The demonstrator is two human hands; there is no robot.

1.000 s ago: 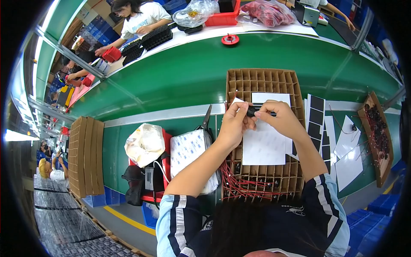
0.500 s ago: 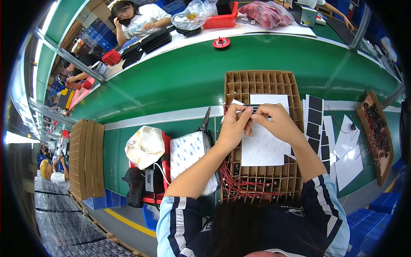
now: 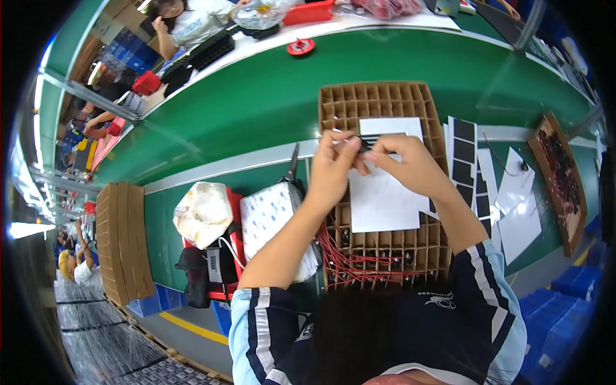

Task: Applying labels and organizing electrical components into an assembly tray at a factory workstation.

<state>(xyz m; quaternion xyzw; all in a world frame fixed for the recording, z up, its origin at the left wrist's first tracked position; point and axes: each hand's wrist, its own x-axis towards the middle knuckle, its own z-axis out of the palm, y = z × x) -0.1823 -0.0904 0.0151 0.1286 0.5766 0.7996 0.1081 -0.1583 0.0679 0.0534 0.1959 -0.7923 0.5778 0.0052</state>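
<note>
A small dark part (image 3: 366, 145) sits above the white sheet (image 3: 385, 204), pinched in the fingers of both hands: left hand (image 3: 330, 168) on its left, right hand (image 3: 410, 165) on its right, neither clearly nearer. I can't make out its long axis. Beneath lies the divided cardboard tray (image 3: 328, 102) on the bench (image 3: 256, 106).
</note>
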